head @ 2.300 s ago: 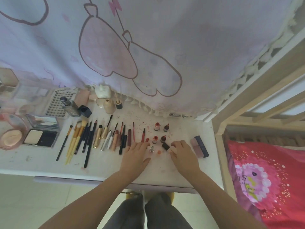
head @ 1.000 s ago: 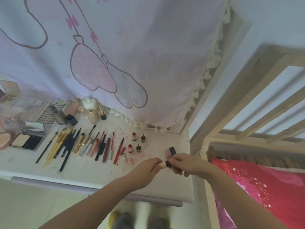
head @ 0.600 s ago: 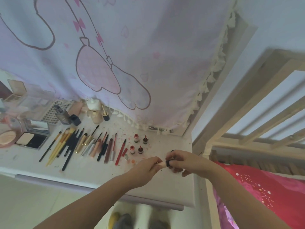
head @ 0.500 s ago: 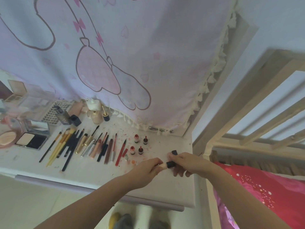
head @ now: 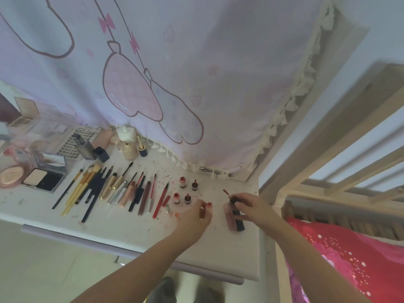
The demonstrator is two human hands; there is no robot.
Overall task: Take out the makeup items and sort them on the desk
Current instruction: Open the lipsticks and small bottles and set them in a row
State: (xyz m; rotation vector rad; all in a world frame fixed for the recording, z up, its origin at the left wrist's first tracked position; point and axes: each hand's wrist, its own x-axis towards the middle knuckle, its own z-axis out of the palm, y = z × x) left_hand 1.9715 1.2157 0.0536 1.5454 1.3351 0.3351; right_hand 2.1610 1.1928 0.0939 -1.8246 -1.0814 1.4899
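Above the right end of the white table (head: pixel 122 228), held apart in two hands: one small lip-gloss, opened. The left hand (head: pixel 195 217) pinches the red tube (head: pixel 203 212) between thumb and fingertips, close over the table. The right hand (head: pixel 251 206) holds the black cap (head: pixel 234 201) with its thin wand and red-tipped applicator (head: pixel 225 191) pointing up and away.

Handling, by estimate: light, rigid plastic, smooth and likely slippery; the wet applicator will smear anything it touches. Best gripped at the tube's middle and the cap's sides, never the wand. Recapping probably comes before laying it down.

Just under the right hand, flat on the table: a long pink-and-black rectangular case (head: pixel 235 217).

Left of the hands: four small red and dark dropper bottles (head: pixel 184 191), standing upright in two pairs.

Further left: a row of pencils, liners, gold mascara tubes and yellow-handled brushes (head: pixel 105 191), lying side by side.

Far left: a black-framed pressed-powder compact (head: pixel 42 179), a round pink compact (head: pixel 11 176).

At the back edge: a beige foundation bottle (head: pixel 130 150) and dark bottles, against a pale curtain with pink cartoon print (head: pixel 175 73).
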